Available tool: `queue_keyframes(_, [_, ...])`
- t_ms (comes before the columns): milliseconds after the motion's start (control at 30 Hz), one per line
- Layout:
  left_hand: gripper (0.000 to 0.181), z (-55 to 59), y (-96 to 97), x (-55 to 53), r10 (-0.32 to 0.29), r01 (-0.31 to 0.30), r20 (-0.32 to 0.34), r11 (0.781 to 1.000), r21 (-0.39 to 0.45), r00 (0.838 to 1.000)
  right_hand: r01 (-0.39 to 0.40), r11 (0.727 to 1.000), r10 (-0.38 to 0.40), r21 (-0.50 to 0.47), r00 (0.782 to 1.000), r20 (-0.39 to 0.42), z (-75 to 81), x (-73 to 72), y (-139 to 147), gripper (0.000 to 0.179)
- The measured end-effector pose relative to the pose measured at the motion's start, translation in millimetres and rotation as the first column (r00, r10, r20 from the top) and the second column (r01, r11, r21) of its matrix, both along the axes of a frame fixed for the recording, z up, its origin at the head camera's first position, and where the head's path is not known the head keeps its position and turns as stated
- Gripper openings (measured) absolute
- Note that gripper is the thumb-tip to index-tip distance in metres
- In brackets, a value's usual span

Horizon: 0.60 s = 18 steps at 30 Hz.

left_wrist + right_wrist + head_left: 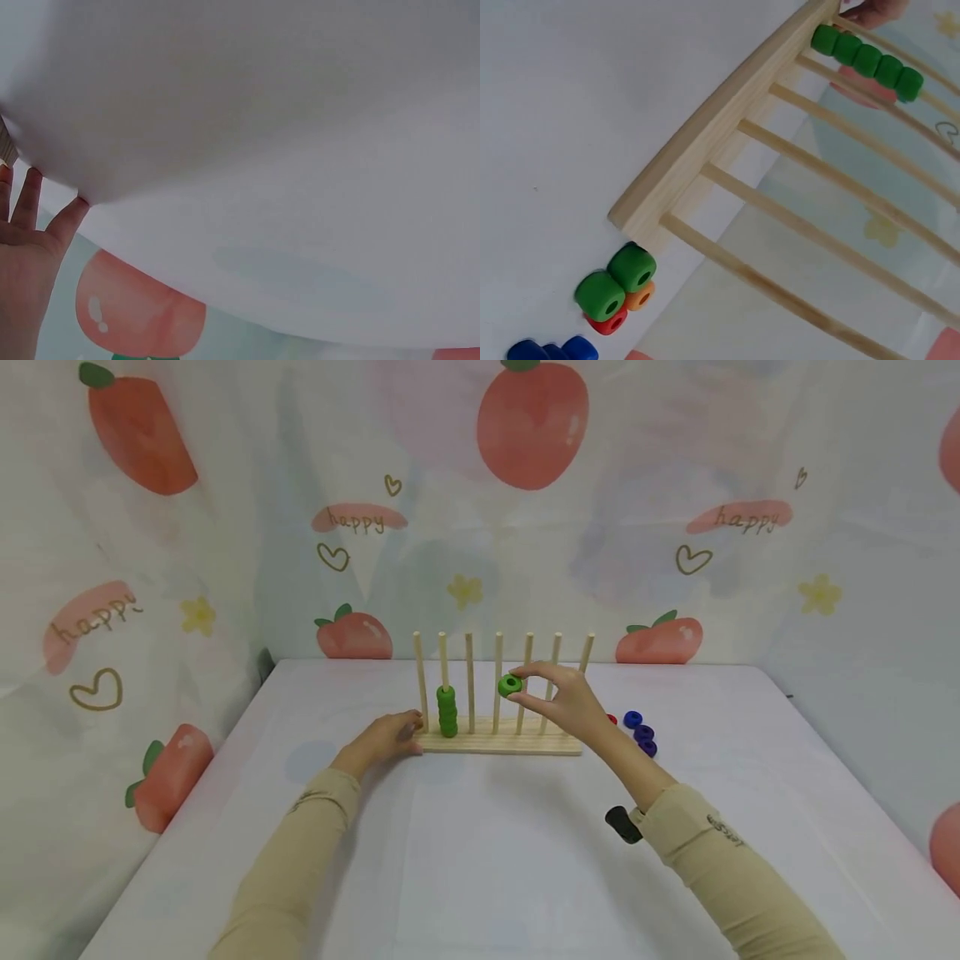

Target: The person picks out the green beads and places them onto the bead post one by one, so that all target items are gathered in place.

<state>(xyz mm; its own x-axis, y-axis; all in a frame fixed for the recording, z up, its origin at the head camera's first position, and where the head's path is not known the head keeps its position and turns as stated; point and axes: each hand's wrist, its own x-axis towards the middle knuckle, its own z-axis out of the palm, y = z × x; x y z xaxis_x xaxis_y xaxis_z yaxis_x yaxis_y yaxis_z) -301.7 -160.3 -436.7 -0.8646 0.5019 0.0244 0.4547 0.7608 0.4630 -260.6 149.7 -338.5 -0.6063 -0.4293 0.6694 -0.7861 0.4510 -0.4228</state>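
A wooden stand (498,743) with several upright pegs stands on the table. Its second peg from the left carries a stack of green beads (447,714), seen also in the right wrist view (866,60). My right hand (566,697) pinches one green bead (510,685) between thumb and fingertips, its hole facing me, in front of the middle pegs. My left hand (384,739) holds the left end of the stand's base, thumb at the front and fingers towards the back. In the left wrist view its outer fingers (67,221) are spread, with their tips at the table.
By the base's right end lie two green beads (601,295), an orange bead (640,296) and a red bead (609,321). Blue beads (633,719) and dark purple beads (647,747) sit farther right. A black piece (624,825) shows at my right cuff. Printed cloth hangs behind the table.
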Motion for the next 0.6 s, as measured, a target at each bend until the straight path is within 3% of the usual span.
queue_keyframes(100, [0.054,0.3,0.6,-0.9,-0.003,0.003,-0.003,1.0,-0.002,1.0,-0.017,1.0,0.016,0.004,0.999,0.03,5.4,-2.6,-7.5,0.03])
queue_keyframes(400, [0.058,-1.4,-2.2,1.0,0.018,-0.019,0.015,1.0,0.004,1.0,-0.049,0.998,0.049,0.041,0.999,0.004,25.8,-13.2,-34.7,0.032])
queue_keyframes(600, [0.06,0.4,3.1,1.3,0.006,-0.007,0.006,1.0,0.023,1.0,-0.072,0.997,0.072,0.006,0.997,0.007,33.7,-18.9,-45.7,0.03])
